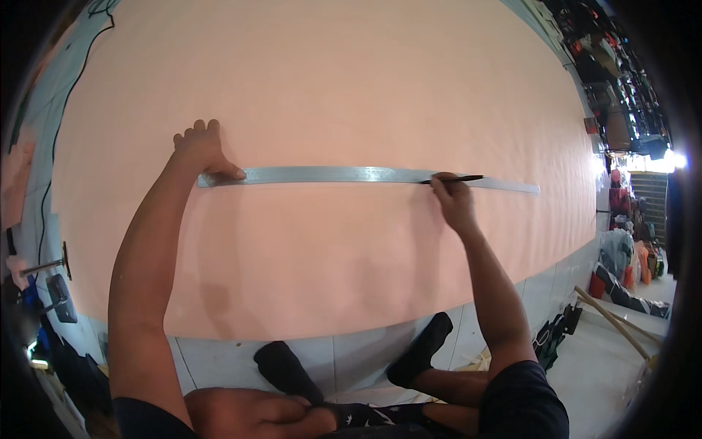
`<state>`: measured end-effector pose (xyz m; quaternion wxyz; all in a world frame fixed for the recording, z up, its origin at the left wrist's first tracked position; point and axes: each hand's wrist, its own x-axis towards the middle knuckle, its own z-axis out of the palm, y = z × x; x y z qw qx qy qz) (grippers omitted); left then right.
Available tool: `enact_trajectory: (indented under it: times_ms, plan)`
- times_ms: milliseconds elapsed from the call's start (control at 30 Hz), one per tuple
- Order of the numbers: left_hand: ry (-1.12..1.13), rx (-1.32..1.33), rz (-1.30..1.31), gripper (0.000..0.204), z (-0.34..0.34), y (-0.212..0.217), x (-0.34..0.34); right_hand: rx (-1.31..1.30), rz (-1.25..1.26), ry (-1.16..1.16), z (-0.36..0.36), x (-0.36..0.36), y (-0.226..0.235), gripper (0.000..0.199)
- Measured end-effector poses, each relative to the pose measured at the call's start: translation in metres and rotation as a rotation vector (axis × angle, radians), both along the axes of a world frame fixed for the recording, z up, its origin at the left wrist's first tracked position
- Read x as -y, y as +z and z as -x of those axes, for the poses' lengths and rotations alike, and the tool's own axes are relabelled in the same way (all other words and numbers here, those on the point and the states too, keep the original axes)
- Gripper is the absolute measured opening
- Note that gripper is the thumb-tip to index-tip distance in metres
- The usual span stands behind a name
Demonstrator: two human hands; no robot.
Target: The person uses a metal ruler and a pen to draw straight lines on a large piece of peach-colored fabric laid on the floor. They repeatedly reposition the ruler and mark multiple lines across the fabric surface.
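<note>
A long metal ruler lies across a wide peach-coloured sheet. My left hand rests at the ruler's left end with the thumb pressed on the metal. Its other fingers are spread out on the sheet beyond the ruler. Toward the right part of the ruler, my right hand pinches a thin black pen. The pen is held nearly level, its tip pointing left at the ruler's near edge. I cannot tell whether a line is marked there.
Pale floor tiles show along the sheet's near edge, where my dark-socked feet are. A black cable runs down the left side. Cluttered goods fill the far right, with plastic bags and wooden poles nearer.
</note>
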<state>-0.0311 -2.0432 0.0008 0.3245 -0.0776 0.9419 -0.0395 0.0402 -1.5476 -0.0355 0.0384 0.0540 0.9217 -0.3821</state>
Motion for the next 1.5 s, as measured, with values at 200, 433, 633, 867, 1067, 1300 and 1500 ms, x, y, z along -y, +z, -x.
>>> enact_trajectory:
  times_ms: [200,433,633,867,1067,1300,1500]
  plan:
    - [0.007,-0.018,0.029,0.119,0.009,-0.005,0.0,-0.036,-0.123,-0.24,0.018,-0.113,0.003,0.031]
    - [0.036,-0.046,0.009,0.116,0.004,-0.005,-0.001,-0.264,-0.12,-0.409,0.017,-0.133,0.005,0.027]
    - [-0.041,-0.187,-0.117,0.072,-0.02,0.007,-0.014,-0.364,-0.275,-0.106,-0.016,-0.049,0.001,0.016]
    - [-0.274,-0.592,-0.553,0.03,-0.071,-0.02,-0.005,-0.539,-0.297,0.093,-0.094,0.04,-0.015,0.03]
    - [-0.268,-0.566,-0.596,0.033,-0.067,-0.028,-0.007,-0.491,-0.323,0.053,-0.116,0.053,-0.028,0.03]
    - [-0.315,-0.636,-0.703,0.032,-0.07,-0.023,-0.004,-0.527,-0.364,0.015,-0.12,0.06,-0.019,0.029]
    - [-0.295,-0.537,-0.702,0.032,-0.062,-0.025,-0.001,-0.488,-0.328,0.022,-0.123,0.059,-0.017,0.026]
